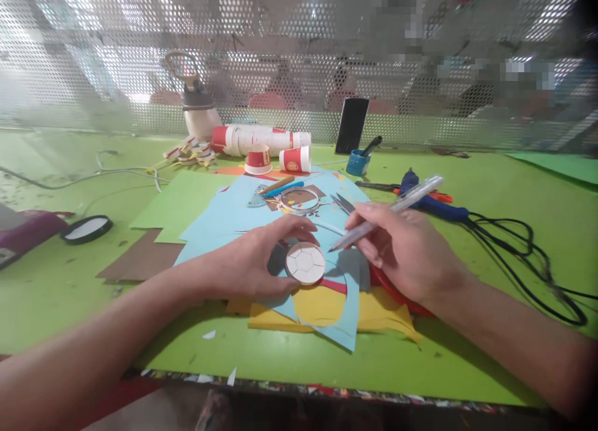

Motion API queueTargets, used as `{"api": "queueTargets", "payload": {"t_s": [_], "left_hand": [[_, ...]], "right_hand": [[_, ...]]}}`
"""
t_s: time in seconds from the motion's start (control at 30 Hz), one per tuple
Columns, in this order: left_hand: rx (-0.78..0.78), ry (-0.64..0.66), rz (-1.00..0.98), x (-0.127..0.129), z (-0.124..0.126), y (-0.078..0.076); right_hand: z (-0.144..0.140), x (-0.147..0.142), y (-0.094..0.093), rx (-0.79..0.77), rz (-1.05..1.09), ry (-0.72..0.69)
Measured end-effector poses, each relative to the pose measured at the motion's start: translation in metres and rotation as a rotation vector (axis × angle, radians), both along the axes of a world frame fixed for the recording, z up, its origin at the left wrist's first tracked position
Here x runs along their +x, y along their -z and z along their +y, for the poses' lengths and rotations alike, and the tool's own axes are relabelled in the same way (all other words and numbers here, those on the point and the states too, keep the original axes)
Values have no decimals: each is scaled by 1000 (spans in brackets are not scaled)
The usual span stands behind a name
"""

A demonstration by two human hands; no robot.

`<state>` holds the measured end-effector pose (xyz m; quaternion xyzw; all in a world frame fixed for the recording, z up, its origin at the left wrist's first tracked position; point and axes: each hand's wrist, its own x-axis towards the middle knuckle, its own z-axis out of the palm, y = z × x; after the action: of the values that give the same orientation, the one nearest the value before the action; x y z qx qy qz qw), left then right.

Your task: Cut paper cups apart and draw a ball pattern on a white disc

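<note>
Two hands at one small disc, pen poised beside it.

My left hand [252, 263] pinches the white disc [305, 263] at its rim, thumb below and fingers curled over its top edge, pressing it onto the blue paper [224, 216] in the middle of the green table [514, 244]. My right hand [404, 247] grips a pen [387, 214], fingers closed round the barrel, tip just right of the disc and clear of it. Yellow paper [327, 306] lies under the blue. Scissors [344, 202] and a glue gun [432, 200] sit behind my right hand; red cups [275, 159] stand further back.
</note>
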<state>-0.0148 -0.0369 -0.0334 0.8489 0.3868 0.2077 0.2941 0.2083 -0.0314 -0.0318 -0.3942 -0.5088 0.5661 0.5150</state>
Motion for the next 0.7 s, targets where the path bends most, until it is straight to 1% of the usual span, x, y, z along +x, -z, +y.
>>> {"api": "queueTargets", "payload": {"t_s": [0.13,0.4,0.53,0.7], "left_hand": [[-32,10,-27,1,2,2],[-71,37,17,-4,8,-2],[-81,19,32,-5,9,-1],[-49,21,27,-5,9,1]], "right_hand": [[0,0,3,2,-20,-45],[-2,1,12,-60,-198,-140],[-4,1,12,-17,-232,-178],[-6,0,12,27,-287,-202]]}}
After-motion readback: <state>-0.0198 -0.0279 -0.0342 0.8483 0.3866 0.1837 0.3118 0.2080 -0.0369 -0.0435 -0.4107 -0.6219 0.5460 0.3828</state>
